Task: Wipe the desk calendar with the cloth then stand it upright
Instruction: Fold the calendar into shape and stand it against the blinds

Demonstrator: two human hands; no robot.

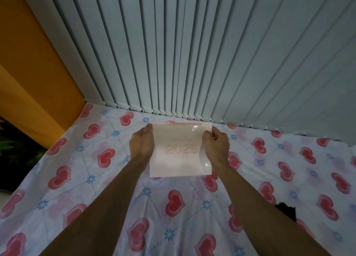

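Observation:
A pale pink desk calendar (181, 151) with "2026" on its glossy cover sits at the far middle of the table, its spiral-bound edge toward the blinds. My left hand (141, 143) grips its left edge near the top. My right hand (216, 143) grips its right edge near the top. The cover faces me, tilted; I cannot tell whether its base rests on the table. A dark cloth (287, 211) peeks out beside my right forearm, mostly hidden by it.
The table wears a white cover with red hearts and blue flowers (173, 203). Pale vertical blinds (192, 53) hang right behind the calendar, their bead chain at table level. An orange wall (32, 78) borders the left side, with dark plants (15, 149) below.

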